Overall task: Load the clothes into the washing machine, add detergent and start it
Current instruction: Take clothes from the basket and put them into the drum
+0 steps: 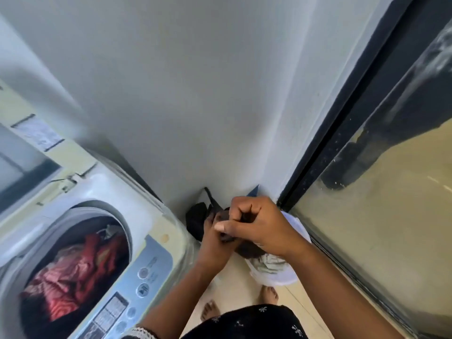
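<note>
A top-loading washing machine (156,216) stands at the left with its lid (29,152) raised. Red and pink clothes (73,267) fill its drum. To the right of the machine, both my hands hold a small black garment (195,221) above a white laundry basket (281,275) on the floor. My left hand (215,243) grips the dark cloth from below. My right hand (256,223) is curled round the same cloth from above, thumb pointing left. More clothes lie in the basket, mostly hidden by my arms.
The machine's control panel (137,285) with round buttons faces me. A grey wall (195,94) is straight ahead. A dark-framed glass sliding door (379,192) runs along the right. My bare feet (244,302) stand on pale floor tiles by the basket.
</note>
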Demonstrator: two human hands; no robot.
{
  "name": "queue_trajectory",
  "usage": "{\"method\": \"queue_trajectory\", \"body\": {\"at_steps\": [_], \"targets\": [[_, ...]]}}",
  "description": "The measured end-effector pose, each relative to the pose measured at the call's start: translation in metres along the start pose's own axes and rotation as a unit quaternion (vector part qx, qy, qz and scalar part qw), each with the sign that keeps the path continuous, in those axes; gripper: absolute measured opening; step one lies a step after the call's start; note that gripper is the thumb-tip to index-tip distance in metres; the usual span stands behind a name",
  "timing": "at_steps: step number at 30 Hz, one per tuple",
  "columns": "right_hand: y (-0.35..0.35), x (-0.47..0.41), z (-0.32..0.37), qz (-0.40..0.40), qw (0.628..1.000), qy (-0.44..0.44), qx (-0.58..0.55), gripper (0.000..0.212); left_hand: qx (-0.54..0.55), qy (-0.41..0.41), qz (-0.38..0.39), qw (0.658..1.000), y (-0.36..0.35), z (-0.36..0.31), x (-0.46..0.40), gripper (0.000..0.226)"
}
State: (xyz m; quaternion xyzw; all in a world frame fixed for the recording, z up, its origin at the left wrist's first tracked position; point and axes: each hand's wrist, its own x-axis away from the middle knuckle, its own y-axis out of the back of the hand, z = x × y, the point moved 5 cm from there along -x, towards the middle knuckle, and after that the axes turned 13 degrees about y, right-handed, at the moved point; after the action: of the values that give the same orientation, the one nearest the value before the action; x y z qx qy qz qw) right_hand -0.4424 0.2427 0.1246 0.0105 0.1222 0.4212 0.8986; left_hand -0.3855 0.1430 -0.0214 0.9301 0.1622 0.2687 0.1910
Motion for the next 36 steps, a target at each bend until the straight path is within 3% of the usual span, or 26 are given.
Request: {"method": "queue_trajectory", "body": {"at_steps": [2,3,5,7,9,10,13,15,17,20,24,26,29,32,36], "targets": [[-0.013,-0.003,0.015,-0.025,0.997,0.026,-0.061,0.012,0.037,0.042,-0.033,0.998,0.028,-0.007,0.017,0.024],[-0.018,-0.004,0.016,-0.041,0.995,0.031,-0.088,0.014,0.053,0.058,-0.056,0.995,0.043,-0.010,0.026,0.018],[-0.022,-0.004,0.005,-0.042,0.997,0.035,-0.056,0.058,0.082,0.063,-0.097,0.990,0.071,-0.015,0.039,0.018],[-0.025,0.002,-0.021,0.010,0.996,0.012,0.085,0.097,0.135,0.032,-0.113,0.984,0.095,-0.033,0.052,0.027],[-0.037,0.011,-0.045,0.062,0.981,-0.033,0.180,0.110,0.251,0.016,-0.083,0.964,0.112,-0.050,0.063,0.017],[-0.045,0.014,-0.055,0.064,0.977,-0.044,0.198,0.106,0.318,0.022,-0.057,0.946,0.119,-0.056,0.067,0.010],[-0.057,0.016,-0.077,0.028,0.971,-0.084,0.221,0.064,0.436,0.045,-0.017,0.898,0.141,-0.056,0.070,0.025],[-0.058,0.011,-0.077,0.057,0.951,-0.092,0.290,0.051,0.376,0.067,-0.061,0.922,0.160,-0.042,0.065,0.034],[-0.049,0.006,-0.073,0.101,0.914,-0.104,0.379,0.061,0.195,0.064,-0.151,0.967,0.180,-0.020,0.059,0.069],[-0.031,-0.006,-0.057,0.121,0.856,-0.109,0.491,0.064,0.081,-0.012,-0.243,0.967,0.197,-0.008,0.066,0.113],[-0.028,-0.029,-0.026,0.083,0.818,-0.076,0.563,0.056,-0.002,-0.122,-0.181,0.976,0.171,-0.016,0.070,0.125],[-0.040,-0.039,-0.007,0.055,0.837,-0.049,0.542,0.050,-0.038,-0.106,-0.107,0.988,0.145,-0.017,0.069,0.125],[-0.069,-0.050,0.025,-0.014,0.922,0.007,0.386,0.045,0.015,-0.080,-0.031,0.996,0.114,-0.026,0.064,0.121],[-0.082,-0.051,0.043,-0.055,0.963,0.036,0.260,0.042,0.130,-0.111,-0.049,0.984,0.113,-0.041,0.058,0.085],[-0.081,-0.041,0.039,0.029,0.998,0.028,0.055,0.074,0.233,-0.026,-0.029,0.972,0.122,-0.032,0.052,0.031]]}}
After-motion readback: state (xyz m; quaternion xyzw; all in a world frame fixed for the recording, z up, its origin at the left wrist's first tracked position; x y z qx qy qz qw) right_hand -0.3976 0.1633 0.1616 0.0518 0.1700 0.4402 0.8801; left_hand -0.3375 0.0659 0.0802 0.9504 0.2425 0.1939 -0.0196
